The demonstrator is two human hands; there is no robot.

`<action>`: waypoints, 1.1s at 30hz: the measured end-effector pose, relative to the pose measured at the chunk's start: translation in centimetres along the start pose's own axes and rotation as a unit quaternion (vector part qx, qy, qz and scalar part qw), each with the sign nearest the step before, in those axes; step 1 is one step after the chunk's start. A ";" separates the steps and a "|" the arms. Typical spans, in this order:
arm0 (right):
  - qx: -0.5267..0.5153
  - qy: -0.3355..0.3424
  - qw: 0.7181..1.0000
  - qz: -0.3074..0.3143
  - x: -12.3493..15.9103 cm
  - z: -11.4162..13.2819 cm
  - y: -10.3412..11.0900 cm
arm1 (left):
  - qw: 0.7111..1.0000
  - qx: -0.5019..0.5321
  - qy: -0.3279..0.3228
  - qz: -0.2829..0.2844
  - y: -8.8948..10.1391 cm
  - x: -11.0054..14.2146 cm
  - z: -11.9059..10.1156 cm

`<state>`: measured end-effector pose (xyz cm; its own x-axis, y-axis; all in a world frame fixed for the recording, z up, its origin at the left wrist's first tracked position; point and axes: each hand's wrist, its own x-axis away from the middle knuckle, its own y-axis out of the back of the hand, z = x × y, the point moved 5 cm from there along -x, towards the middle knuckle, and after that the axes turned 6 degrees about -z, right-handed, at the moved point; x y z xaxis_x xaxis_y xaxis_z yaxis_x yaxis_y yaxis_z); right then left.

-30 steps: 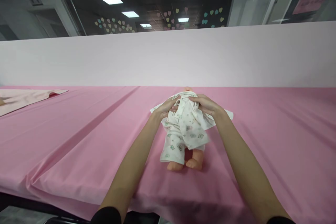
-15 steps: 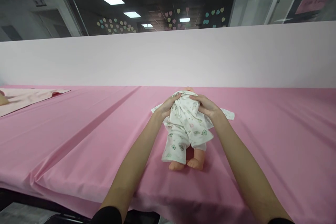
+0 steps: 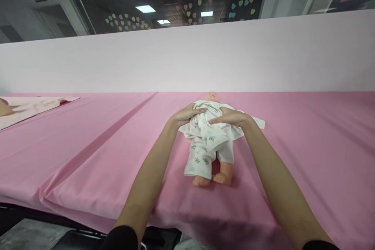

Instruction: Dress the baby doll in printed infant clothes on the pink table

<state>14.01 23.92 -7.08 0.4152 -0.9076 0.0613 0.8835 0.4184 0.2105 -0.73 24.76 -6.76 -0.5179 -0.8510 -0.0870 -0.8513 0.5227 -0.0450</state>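
Note:
A baby doll [image 3: 226, 172] lies on its back, its bare feet toward me. It wears a white printed shirt [image 3: 215, 140], bunched up over the chest, and matching trousers [image 3: 198, 162]. Around the left side of the shirt, my left hand [image 3: 189, 114] is closed, with the thumb laid across the cloth. Opposite it, my right hand [image 3: 230, 117] grips the cloth at the right side, its thumb pointing inward. Fingers of both hands are partly hidden by the shirt. One sleeve spreads out past my right wrist. Only the lower part of the doll's head shows beyond the collar.
A pink sheet [image 3: 102, 164] with a few creases covers the table. On the far left lies a pale cloth [image 3: 38, 105] with a beige object [image 3: 4, 108] on it. A white low wall [image 3: 164, 62] stands behind the table, with dark glass above.
The shirt has been drawn up and gathered, showing more of the doll's chin and right trouser leg. My right hand has moved slightly lower and inward on the cloth. The view has tilted down slightly.

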 end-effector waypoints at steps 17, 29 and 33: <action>-0.168 0.038 0.983 0.059 -0.6 0.5 -1.5 | 0.980 0.191 -0.024 -0.047 0.2 -1.4 1.0; -0.117 0.047 0.989 0.076 0.0 0.6 -1.2 | 0.993 0.117 -0.012 -0.029 0.4 -1.3 2.2; -0.119 0.071 0.986 0.088 0.3 0.8 -0.7 | 0.986 0.162 -0.001 -0.036 0.1 -1.8 2.8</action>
<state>13.37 23.36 -6.43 0.5775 -0.8138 -0.0645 0.8142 0.5800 -0.0271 0.33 26.53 -9.37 -0.4562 -0.8867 -0.0746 -0.8140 0.4497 -0.3676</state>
